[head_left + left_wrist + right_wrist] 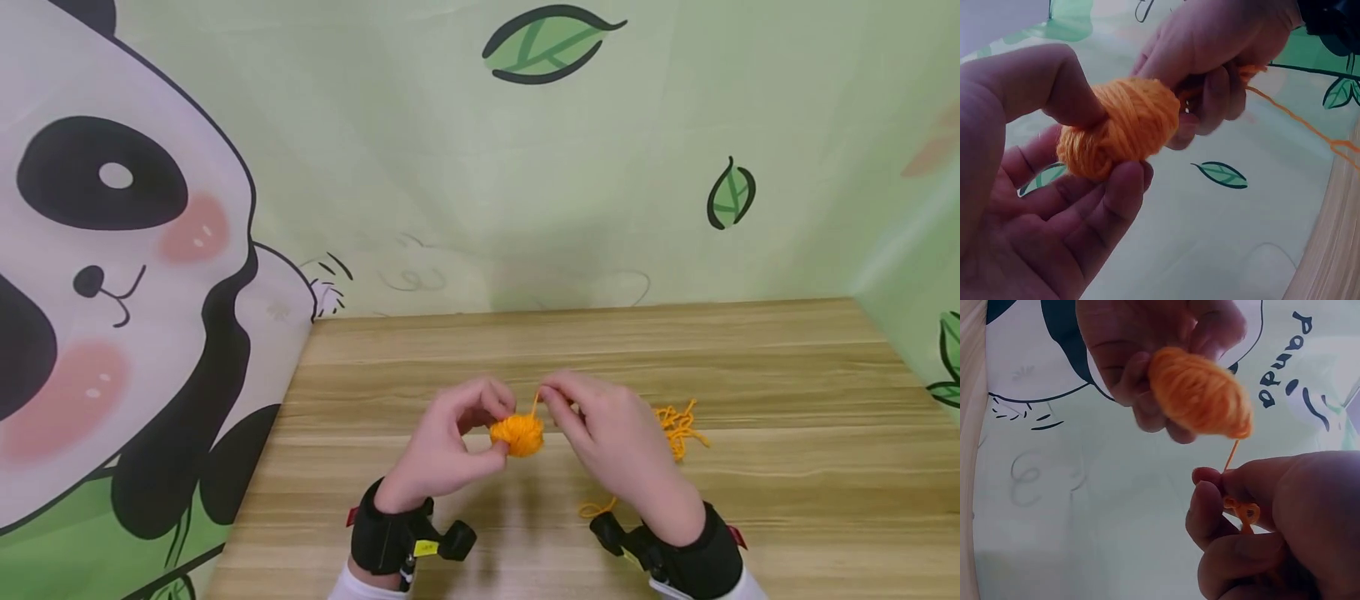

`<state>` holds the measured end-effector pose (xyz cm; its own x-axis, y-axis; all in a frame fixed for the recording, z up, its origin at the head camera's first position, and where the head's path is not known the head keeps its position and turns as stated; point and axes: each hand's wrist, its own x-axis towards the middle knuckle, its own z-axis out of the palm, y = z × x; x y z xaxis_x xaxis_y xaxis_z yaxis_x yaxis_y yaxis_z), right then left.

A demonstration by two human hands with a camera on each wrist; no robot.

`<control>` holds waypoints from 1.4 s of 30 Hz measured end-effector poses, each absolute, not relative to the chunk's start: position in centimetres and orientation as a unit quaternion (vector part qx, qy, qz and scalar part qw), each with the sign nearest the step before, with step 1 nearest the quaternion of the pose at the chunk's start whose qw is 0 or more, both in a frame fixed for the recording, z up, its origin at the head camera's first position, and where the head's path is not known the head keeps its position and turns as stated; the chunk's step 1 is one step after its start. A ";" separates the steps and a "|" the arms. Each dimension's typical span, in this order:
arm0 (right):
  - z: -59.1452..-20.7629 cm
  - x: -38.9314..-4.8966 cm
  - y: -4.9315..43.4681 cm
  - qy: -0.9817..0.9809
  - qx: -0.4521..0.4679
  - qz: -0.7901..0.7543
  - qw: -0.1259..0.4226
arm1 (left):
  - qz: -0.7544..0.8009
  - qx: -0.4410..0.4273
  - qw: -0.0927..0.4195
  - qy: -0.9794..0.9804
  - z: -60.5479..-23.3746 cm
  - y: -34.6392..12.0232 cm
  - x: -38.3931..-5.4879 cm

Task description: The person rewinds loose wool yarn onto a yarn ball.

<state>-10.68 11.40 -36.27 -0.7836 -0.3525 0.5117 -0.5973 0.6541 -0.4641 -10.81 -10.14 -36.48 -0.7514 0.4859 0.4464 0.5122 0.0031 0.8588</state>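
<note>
Currently, we are pinching the orange yarn ball point(520, 437) in our left hand point(438, 442) above the bench point(405, 358), its long axis pointing roughly towards our right hand point(618, 437), which is gripping a short, straight strand point(535, 404) leading from it. Loose yarn point(678, 429) is lying rightward, before a panda-printed backdrop point(420, 167).

Backdrop point(390, 150): coloured pale green; placed behind the table point(465, 346) and along its sides.
Table: surfaced in streaked brown wood grain.
Panda point(165, 308): printed large on the backdrop at the left, in white and black, with cheeks point(191, 229) tinted pink.
Large leaf point(551, 46): printed in green near the top, outlined in black.
Small leaf point(731, 196): printed lower down, farther right.
Lettering point(1282, 360): "panda", printed in black, seen askew in the right wrist view.
</note>
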 end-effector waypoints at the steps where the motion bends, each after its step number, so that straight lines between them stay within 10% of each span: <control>1: -36.4 -10.7 11.4 -0.891 0.267 0.318 0.182 | -0.617 -0.358 0.006 -0.701 -36.5 -10.2 -10.8; 10: -37.5 -11.6 10.6 -0.922 0.265 0.277 0.061 | -0.719 -0.300 -0.024 -0.626 -38.6 -10.3 -11.6; 22: -38.1 -10.5 9.2 -0.904 0.346 0.253 -0.004 | -0.737 -0.113 0.129 -0.654 -39.4 -10.0 -13.0; 30: -36.4 -9.3 10.2 -0.872 0.358 0.321 0.090 | -0.622 -0.162 0.172 -0.747 -37.9 -9.8 -12.4; 42: -35.7 -10.1 11.7 -0.842 0.319 0.374 0.222 | -0.564 -0.279 0.095 -0.772 -40.3 -10.1 -13.3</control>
